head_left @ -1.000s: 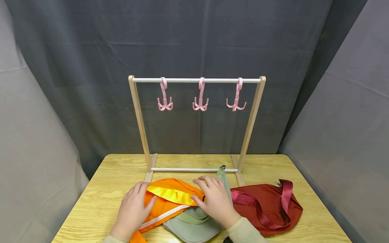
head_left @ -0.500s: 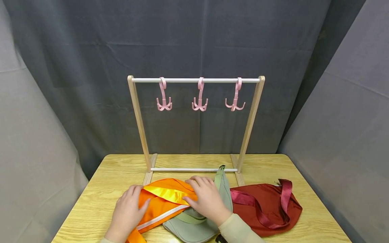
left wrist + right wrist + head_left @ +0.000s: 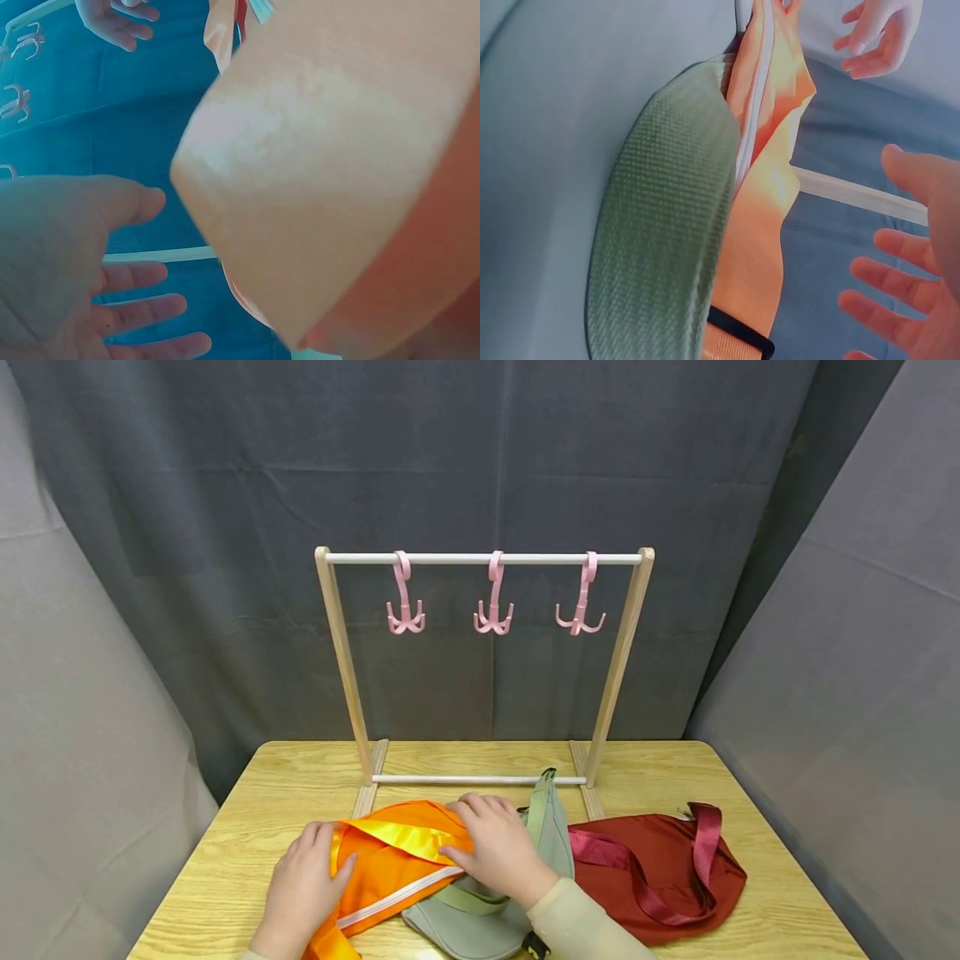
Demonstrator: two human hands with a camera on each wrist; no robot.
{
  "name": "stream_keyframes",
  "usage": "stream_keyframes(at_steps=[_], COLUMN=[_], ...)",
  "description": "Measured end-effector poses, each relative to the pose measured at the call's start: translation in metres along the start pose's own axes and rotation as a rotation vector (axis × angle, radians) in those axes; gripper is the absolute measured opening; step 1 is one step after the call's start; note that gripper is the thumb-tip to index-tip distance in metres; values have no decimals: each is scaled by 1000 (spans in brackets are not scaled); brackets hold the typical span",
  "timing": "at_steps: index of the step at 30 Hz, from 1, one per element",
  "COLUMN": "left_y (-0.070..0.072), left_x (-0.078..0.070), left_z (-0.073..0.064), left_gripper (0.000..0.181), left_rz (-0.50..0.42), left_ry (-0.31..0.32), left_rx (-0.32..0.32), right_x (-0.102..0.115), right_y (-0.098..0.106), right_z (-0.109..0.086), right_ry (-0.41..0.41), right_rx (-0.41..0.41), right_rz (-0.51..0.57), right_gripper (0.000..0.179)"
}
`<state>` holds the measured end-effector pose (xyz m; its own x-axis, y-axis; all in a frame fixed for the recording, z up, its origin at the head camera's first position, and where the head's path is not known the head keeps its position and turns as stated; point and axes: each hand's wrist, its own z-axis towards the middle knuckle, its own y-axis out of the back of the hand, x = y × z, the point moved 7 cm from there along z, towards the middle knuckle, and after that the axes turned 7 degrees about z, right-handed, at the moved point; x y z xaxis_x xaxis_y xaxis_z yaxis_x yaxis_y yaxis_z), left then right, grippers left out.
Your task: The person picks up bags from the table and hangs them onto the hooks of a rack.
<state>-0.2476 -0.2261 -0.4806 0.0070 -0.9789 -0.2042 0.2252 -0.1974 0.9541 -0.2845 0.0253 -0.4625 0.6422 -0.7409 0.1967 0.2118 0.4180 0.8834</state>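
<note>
An orange bag (image 3: 405, 863) with a glossy yellow strap (image 3: 401, 837) and a white zipper lies on the table's front part. At its left edge is my left hand (image 3: 300, 877), fingers loosely extended. The left wrist view shows that hand (image 3: 97, 262) with thumb and fingers spread, nothing between them. My right hand (image 3: 501, 847) hovers at the orange bag's right end, over a grey-green bag (image 3: 468, 931) that lies partly beneath it. In the right wrist view the right hand (image 3: 915, 262) has its fingers apart, beside the green strap (image 3: 660, 217) and a black buckle (image 3: 739, 331).
A dark red bag (image 3: 652, 868) with a shiny strap lies to the right. Behind the bags stands a wooden rack (image 3: 628, 643) with a white top bar (image 3: 450, 559), from which three pink hooks (image 3: 495, 597) hang. Grey curtains (image 3: 450, 460) surround the table (image 3: 247, 835).
Both hands have shifted a little to the left over the bags, uncovering more of the grey-green bag and a black buckle near the right sleeve. The bags have stayed about where they were.
</note>
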Motion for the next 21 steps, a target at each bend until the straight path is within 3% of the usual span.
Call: stream_keyframes(at_steps=[7,21], left_y=[0,-10], left_x=[8,20], left_z=[-1,-1], left_gripper=[61,62], left_rz=[-4,10], left_ry=[34,81], left_rx=[-8,46], right_x=[7,19], right_y=[-9,-28], right_z=[6,19], right_ry=[32,50], right_rx=[34,128], right_rz=[-15,-10], right_gripper=[59,60])
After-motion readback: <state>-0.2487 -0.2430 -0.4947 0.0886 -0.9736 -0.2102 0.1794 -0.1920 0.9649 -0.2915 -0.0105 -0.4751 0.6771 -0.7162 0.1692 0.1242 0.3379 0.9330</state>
